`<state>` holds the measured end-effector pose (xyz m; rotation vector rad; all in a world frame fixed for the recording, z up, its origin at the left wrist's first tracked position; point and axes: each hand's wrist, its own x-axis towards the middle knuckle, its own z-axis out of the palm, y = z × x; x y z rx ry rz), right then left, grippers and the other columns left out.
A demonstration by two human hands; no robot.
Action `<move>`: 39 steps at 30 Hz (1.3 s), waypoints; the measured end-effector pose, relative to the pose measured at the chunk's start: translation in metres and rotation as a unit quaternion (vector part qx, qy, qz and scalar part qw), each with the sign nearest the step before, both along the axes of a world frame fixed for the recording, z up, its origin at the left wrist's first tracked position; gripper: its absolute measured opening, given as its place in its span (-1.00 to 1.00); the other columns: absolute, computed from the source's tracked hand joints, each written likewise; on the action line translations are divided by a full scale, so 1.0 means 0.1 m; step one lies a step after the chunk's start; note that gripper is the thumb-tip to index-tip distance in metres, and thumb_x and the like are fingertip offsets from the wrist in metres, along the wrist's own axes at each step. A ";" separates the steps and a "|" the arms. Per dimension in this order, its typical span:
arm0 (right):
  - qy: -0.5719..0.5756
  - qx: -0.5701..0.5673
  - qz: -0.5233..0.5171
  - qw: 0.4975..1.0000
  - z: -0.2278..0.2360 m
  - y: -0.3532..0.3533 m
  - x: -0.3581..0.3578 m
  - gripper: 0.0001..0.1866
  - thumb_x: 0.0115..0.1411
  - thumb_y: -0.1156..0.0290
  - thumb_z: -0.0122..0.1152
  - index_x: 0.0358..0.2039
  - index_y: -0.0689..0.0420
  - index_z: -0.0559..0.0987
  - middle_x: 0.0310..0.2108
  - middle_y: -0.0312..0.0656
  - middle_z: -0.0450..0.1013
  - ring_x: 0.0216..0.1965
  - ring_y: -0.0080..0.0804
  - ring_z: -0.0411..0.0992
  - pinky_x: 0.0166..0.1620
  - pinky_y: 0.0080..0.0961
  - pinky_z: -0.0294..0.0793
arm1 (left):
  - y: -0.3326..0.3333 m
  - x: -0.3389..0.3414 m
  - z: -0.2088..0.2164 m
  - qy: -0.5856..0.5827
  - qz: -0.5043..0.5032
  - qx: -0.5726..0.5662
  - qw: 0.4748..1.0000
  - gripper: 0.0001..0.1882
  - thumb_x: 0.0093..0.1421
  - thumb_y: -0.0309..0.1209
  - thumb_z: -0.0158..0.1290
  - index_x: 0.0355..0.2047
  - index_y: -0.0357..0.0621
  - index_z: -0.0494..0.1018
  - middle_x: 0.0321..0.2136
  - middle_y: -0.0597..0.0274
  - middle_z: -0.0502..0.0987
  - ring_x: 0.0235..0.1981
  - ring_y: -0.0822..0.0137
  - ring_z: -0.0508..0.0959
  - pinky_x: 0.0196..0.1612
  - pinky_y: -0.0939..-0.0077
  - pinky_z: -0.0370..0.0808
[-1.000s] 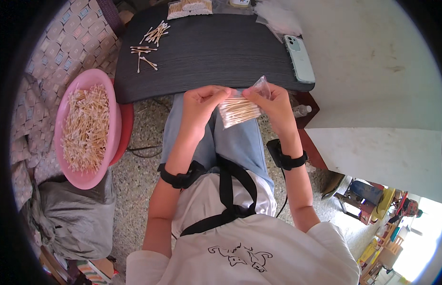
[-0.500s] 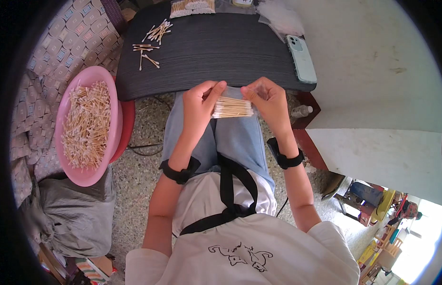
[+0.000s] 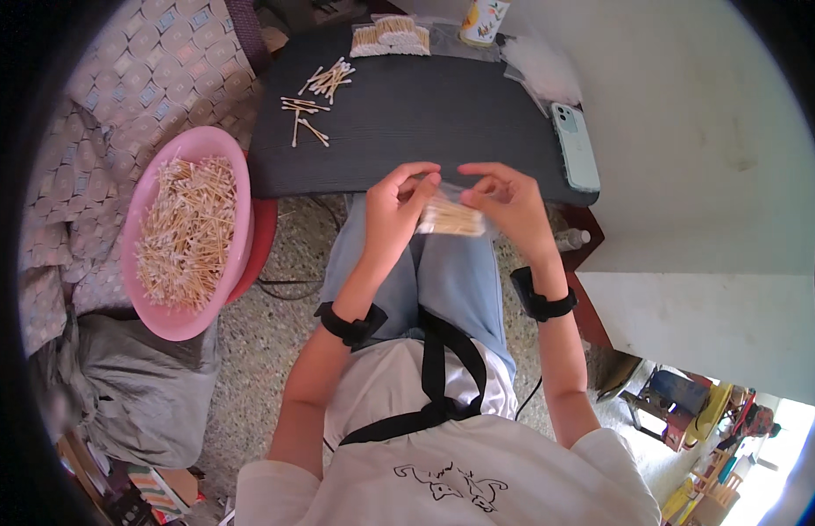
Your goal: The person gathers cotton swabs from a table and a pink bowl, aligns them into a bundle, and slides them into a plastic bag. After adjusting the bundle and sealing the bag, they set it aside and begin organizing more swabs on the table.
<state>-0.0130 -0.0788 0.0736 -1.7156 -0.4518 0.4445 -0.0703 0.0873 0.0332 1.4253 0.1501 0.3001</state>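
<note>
Left hand [image 3: 392, 215] and right hand [image 3: 515, 210] were a short gap apart, both closed on one small clear bag of cotton swabs [image 3: 452, 219]. Bag sat between the two hands, touching both: left thumb and fingers at its upper left, right thumb over its upper right. Index fingertips of both hands pointed inward above the bag, near each other but not touching. Bag slightly blurred, so exact finger contact behind it could not be told. Swabs inside lay roughly crosswise, tilted a bit down toward the right, white tips at the left end. Bag was held in the air over the thighs of the blue jeans [image 3: 460, 272], just off the near edge of the black table [image 3: 442, 114]. Each forearm wore a black strap, left strap [image 3: 350, 325] and right strap [image 3: 545, 300]. Loose swabs [image 3: 329, 80] lay on the table's left part, well apart from the hands. Packed swabs [image 3: 390, 39] were at the far edge, a printed cup [image 3: 484, 21] to their right, then clear plastic bags [image 3: 543, 68]. Pale green phone [image 3: 575, 145] lay by the right edge. Pink basin [image 3: 244, 210], filled with more swabs [image 3: 187, 232], stood left of the left hand, well apart from it
</note>
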 end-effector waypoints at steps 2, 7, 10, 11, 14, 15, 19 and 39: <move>-0.069 -0.013 -0.075 0.995 -0.02 -0.03 0.16 -0.74 -0.01 0.53 0.31 -0.26 0.24 0.55 -0.54 -0.32 0.49 -0.51 -0.72 0.36 -0.43 -0.72 0.30 | 0.10 0.05 -0.08 -0.045 0.007 -0.017 0.999 -0.77 0.28 -0.38 -0.03 -0.16 -0.28 0.46 -0.40 0.15 0.57 -0.40 0.48 0.54 -0.31 0.65 0.47; -0.141 -0.018 -0.175 0.974 -0.33 -0.21 0.81 -0.73 0.00 0.52 0.29 -0.23 0.21 0.55 -0.50 -0.26 0.52 -0.52 -0.67 0.38 -0.44 -0.68 0.32 | 0.40 0.12 -0.05 -0.047 0.042 0.082 0.995 -0.79 0.29 -0.39 -0.05 -0.19 -0.26 0.46 -0.38 0.13 0.58 -0.39 0.42 0.57 -0.28 0.60 0.48; -0.215 -0.068 -0.204 0.953 -0.42 -0.13 0.91 -0.72 0.00 0.51 0.29 -0.22 0.17 0.54 -0.42 -0.20 0.51 -0.46 -0.54 0.42 -0.40 -0.58 0.36 | 0.63 0.16 -0.01 -0.037 0.099 0.219 0.970 -0.83 0.19 -0.46 0.02 -0.22 -0.22 0.47 -0.36 0.14 0.58 -0.33 0.36 0.58 -0.22 0.55 0.47; -0.273 -0.099 -0.220 0.931 -0.43 -0.09 0.92 -0.71 -0.01 0.50 0.30 -0.21 0.15 0.53 -0.37 -0.18 0.50 -0.41 -0.44 0.45 -0.34 -0.51 0.39 | 0.73 0.19 -0.03 -0.038 0.101 0.221 0.969 -0.83 0.19 -0.46 0.02 -0.22 -0.22 0.47 -0.36 0.14 0.58 -0.33 0.36 0.58 -0.22 0.55 0.47; -0.548 -0.233 -0.262 0.760 -0.19 0.11 0.78 -0.65 -0.05 0.49 0.30 -0.19 0.12 0.51 -0.28 -0.15 0.46 -0.25 -0.22 0.42 -0.17 -0.33 0.38 | 1.09 0.21 -0.17 -0.101 0.221 0.472 0.847 -0.64 0.03 -0.43 0.13 -0.12 -0.16 0.40 -0.18 0.04 0.46 0.03 0.03 0.37 0.04 0.22 0.29; -0.549 -0.236 -0.264 0.757 -0.11 0.15 0.77 -0.65 -0.05 0.49 0.30 -0.19 0.12 0.51 -0.28 -0.15 0.46 -0.25 -0.22 0.42 -0.17 -0.33 0.38 | 1.12 0.29 -0.19 -0.105 0.219 0.470 0.848 -0.64 0.03 -0.43 0.13 -0.12 -0.16 0.40 -0.18 0.04 0.46 0.03 0.03 0.37 0.04 0.22 0.29; -0.502 -0.111 -0.016 0.858 0.09 0.71 0.67 -0.68 -0.07 0.60 0.16 -0.22 0.11 0.49 -0.28 -0.12 0.45 -0.18 -0.10 0.39 -0.12 -0.25 0.37 | 1.32 0.44 -0.29 -0.085 0.280 0.600 0.745 -0.39 0.10 -0.17 0.12 0.09 -0.19 0.24 0.07 -0.12 0.28 0.18 -0.12 0.19 0.21 0.05 0.10; -0.508 -0.430 0.218 0.714 -0.30 2.52 1.50 -0.22 0.04 0.41 0.24 0.27 -0.06 0.12 0.27 -0.25 0.06 0.27 -0.17 0.05 0.21 -0.02 0.12 | 1.34 0.50 -0.41 0.043 0.282 0.603 0.745 -0.23 0.18 0.08 -0.07 0.18 -0.27 0.12 0.14 -0.25 0.18 0.24 -0.14 0.09 0.25 0.09 0.06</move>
